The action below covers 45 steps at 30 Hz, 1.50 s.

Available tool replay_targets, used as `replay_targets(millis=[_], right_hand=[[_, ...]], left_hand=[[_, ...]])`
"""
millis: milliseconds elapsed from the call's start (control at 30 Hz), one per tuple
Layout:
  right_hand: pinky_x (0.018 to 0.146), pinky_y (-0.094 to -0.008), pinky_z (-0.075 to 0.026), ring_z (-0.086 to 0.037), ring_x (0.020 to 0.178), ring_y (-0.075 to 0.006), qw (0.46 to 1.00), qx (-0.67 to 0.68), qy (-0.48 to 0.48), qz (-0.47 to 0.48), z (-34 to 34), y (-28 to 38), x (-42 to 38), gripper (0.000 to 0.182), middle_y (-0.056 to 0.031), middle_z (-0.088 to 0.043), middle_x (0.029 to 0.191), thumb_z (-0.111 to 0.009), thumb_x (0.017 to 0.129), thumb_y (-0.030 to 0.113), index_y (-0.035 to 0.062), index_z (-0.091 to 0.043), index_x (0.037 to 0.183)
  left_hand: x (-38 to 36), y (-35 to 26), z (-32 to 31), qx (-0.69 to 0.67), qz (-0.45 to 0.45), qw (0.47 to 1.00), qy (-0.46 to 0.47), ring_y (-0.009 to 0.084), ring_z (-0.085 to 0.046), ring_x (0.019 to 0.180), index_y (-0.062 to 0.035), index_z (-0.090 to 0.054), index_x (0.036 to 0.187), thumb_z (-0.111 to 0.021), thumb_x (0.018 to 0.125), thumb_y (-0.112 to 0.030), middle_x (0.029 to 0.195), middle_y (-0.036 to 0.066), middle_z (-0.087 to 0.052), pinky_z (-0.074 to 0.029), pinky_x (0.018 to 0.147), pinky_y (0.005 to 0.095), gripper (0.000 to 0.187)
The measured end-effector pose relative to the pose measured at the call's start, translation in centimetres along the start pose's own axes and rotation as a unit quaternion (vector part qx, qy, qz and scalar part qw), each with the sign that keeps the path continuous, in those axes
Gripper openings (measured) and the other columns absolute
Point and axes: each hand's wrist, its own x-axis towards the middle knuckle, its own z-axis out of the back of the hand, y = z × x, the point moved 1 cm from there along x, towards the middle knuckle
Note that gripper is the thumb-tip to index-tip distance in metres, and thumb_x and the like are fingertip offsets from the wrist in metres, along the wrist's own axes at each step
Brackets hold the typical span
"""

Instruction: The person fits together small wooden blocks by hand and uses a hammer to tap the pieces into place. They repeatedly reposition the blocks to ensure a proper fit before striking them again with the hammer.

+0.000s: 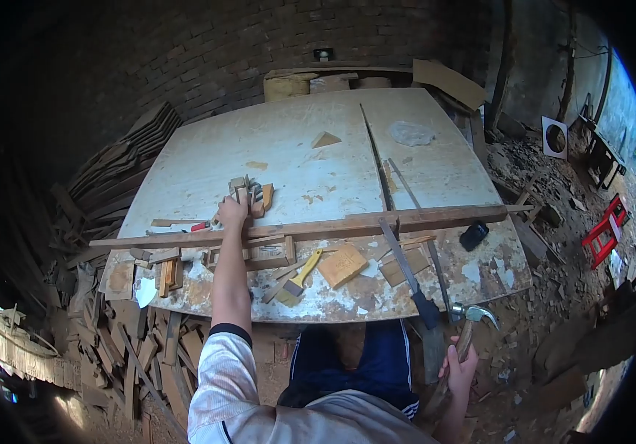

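Left hand (232,212) stretched far out over the worktop (207,163), fingers curled down onto a small heap of wood blocks (251,194) near the middle of the board; whether closed around one block or only resting on the heap, cannot tell. Heap just beyond a long wooden strip (310,226) lying across the worktop from left to right, forearm crossing over that strip.

Right hand (459,366) low at the near right corner, off the worktop edge, fingers wrapped tight around the wooden handle of a claw hammer (473,317), metal head up and level with the worktop rim.

On the near side of the strip: a yellow-handled brush (299,277), a flat square wood tile (342,265) just right of it, a dark-handled saw (407,270) lying slantwise with its handle at the near edge, and a small black object (473,235) close to the right rim. Further short wood offcuts (166,270) scattered toward the left near edge. A thin dark rod (373,152) running away across the far half, a triangular wood scrap (325,139) left of it.

Floor around strewn with wood scraps (148,348); stacked boards (129,155) at the left, brick wall (207,52) behind, a red stool (605,231) far right.
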Motion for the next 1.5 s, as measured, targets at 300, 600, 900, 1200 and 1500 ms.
replay_targets(millis=[300,600,900,1200,1500], right_hand=[[0.045,-0.0272,-0.047,-0.056,0.051,-0.0097,1.0,-0.01,0.008,-0.011,0.6,-0.5,-1.5,0.026,-0.0024,-0.059,0.07,-0.067,0.107,0.013,0.0003,-0.061,0.128],[0.045,-0.0269,-0.047,-0.057,0.05,-0.0097,1.0,-0.014,0.014,-0.011,0.3,-1.0,-1.6,0.027,-0.0025,-0.06,0.071,-0.069,0.106,0.011,-0.0015,-0.061,0.128],[0.044,-0.0264,-0.046,-0.057,0.049,-0.0098,0.999,-0.037,0.013,-0.019,1.4,-0.8,-0.6,0.029,-0.0021,-0.06,0.07,-0.067,0.107,0.009,-0.0014,-0.061,0.133],[0.043,-0.0252,-0.047,-0.055,0.049,-0.0098,0.995,-0.097,-0.013,-0.004,2.5,1.5,7.3,0.033,-0.0016,-0.059,0.072,-0.067,0.109,0.014,0.002,-0.056,0.137],[0.047,-0.0296,-0.053,-0.063,0.059,-0.0136,0.999,-0.023,0.044,-0.013,1.9,-0.1,13.8,0.036,-0.0066,-0.065,0.08,-0.065,0.106,0.012,0.0039,-0.054,0.14]], left_hand=[[-0.1,-0.1,-2.5,-0.01,-0.003,0.999,-0.036,0.0519,-0.054,0.137,0.0068,-0.049,0.147,-0.078,0.085,-0.057,0.148,0.035,-0.052,-0.046,0.117,0.054,0.094],[-2.6,-0.5,0.0,-0.063,-0.041,0.992,-0.1,0.0492,-0.061,0.128,0.009,-0.053,0.141,-0.087,0.075,-0.048,0.137,0.034,-0.061,-0.05,0.111,0.0539,0.093],[-4.3,-3.6,7.2,-0.128,-0.335,0.901,-0.245,0.0385,-0.061,0.121,-0.0014,-0.065,0.127,-0.089,0.069,-0.026,0.125,0.02,-0.066,-0.053,0.105,0.046,0.068],[-19.3,-3.6,13.1,-0.396,-0.339,0.851,-0.067,0.0199,-0.07,0.106,-0.0019,-0.064,0.134,-0.085,0.073,-0.017,0.117,0.013,-0.074,-0.058,0.096,0.0356,0.066],[-38.1,1.5,7.6,-0.492,-0.296,0.814,0.09,0.0297,-0.064,0.132,0.0003,-0.062,0.126,-0.092,0.065,-0.018,0.141,0.023,-0.063,-0.049,0.114,0.0419,0.071]])
